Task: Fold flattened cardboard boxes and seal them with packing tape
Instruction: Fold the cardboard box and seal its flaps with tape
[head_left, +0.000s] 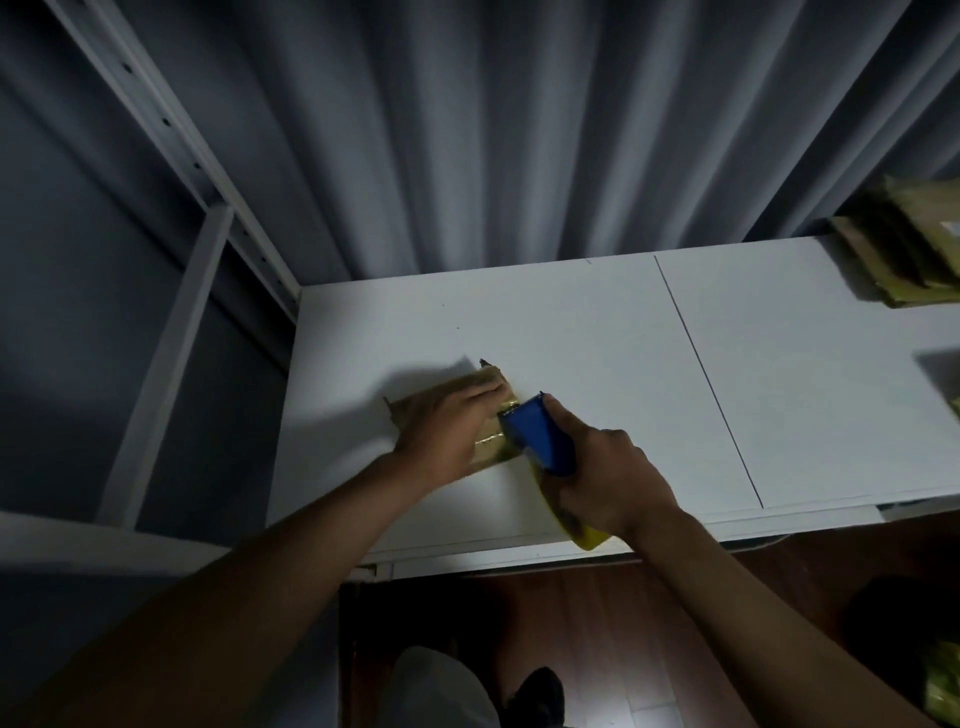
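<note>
On the white desk (597, 332) the left hand (441, 436) lies flat over a small cardboard box (415, 408), fingers (485, 391) stretched straight and pressing its top down; the box sits directly under that palm, near the desk's left edge. Just right of those fingers, touching the box's near end, is a blue tape dispenser (540, 439), gripped in the right hand (608, 483), whose fingers curl round its handle. Shiny tape already shows on the box beside the dispenser's mouth. The box looks light and thin-walled, likely to slide or dent, so I'd pin it flat from above. Far right of both hands, a stack of flattened boxes (914, 244) waits.
</note>
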